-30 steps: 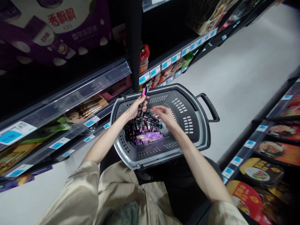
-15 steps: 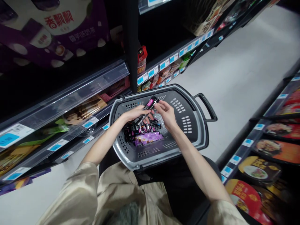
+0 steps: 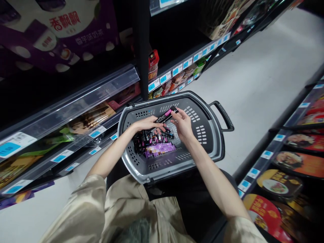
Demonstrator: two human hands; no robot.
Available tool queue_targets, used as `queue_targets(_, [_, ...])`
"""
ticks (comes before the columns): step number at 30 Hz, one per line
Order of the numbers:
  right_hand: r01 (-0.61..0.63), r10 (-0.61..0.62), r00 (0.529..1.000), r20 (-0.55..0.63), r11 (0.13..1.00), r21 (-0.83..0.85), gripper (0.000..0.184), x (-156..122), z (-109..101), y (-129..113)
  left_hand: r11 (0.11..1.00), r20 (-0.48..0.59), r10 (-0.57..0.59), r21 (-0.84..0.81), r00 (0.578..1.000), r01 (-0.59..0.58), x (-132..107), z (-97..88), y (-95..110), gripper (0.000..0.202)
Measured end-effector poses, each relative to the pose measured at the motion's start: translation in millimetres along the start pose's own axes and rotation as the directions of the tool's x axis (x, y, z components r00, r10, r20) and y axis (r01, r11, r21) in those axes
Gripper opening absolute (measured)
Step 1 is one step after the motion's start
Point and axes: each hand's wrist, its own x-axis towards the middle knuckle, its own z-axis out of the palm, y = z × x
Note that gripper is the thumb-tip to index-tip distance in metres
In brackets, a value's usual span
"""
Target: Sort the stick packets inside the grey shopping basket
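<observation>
A slim black stick packet with a pink patch (image 3: 167, 115) slants above the shopping basket (image 3: 184, 165). My right hand (image 3: 184, 125) pinches its upper end between thumb and fingertips. The lower end runs behind my left hand (image 3: 150, 123), whose thumb lies along it with the fingers curled underneath. Below my hands, inside the basket, lie several similar black and pink packets (image 3: 144, 138), partly hidden by my left hand. A row of purple packets (image 3: 160, 149) lies in front of them. The basket is grey with a perforated inside, and it rests by my lap.
The basket's black handle (image 3: 225, 116) sticks out to the right. Shelves with price tags (image 3: 95, 132) and a large purple carton (image 3: 83, 37) stand on the left. On the right, a low shelf holds round instant-food bowls (image 3: 279, 182). Pale floor (image 3: 255, 77) runs between them.
The black packet has slid up and right, and lies at a flatter slant. My right hand has shifted slightly right with its end; my left hand has barely moved.
</observation>
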Motion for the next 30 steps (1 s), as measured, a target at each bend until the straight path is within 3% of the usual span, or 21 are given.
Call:
queue_targets(5, [-0.137,0.141,0.985,0.096,0.989,-0.048,0.054,-8.6,4.5,2.1,0.999,0.018,0.000,0.035,1.000,0.000,2.2,0.9,-6.8,0.054])
queue_targets(10, [-0.142,0.146,0.983,0.111,0.989,-0.042,0.053,-10.3,6.1,5.8,0.979,0.068,0.057,0.192,0.996,-0.069,1.1,1.3,-3.4,0.053])
queue_targets(16, [-0.133,0.133,0.989,0.062,0.991,-0.005,0.056,-7.7,3.6,6.7,0.987,-0.068,0.109,0.130,0.992,-0.100,4.8,1.5,-5.7,0.055])
queue_targets(20, [-0.119,0.119,0.993,0.023,0.993,0.002,0.062,-6.1,2.3,11.9,0.986,-0.201,0.133,0.129,0.971,-0.108,7.6,0.9,-9.2,0.031])
queue_targets(25, [-0.099,0.101,0.995,-0.014,0.991,0.088,0.055,-1.3,0.1,17.9,0.973,-0.128,0.110,0.218,0.986,-0.080,3.2,0.7,-4.6,0.031])
queue_targets(30, [-0.122,0.122,0.992,0.006,0.987,0.107,0.056,-2.7,0.1,16.2,0.992,-0.056,0.048,0.117,0.997,-0.041,2.0,2.6,-6.0,0.035])
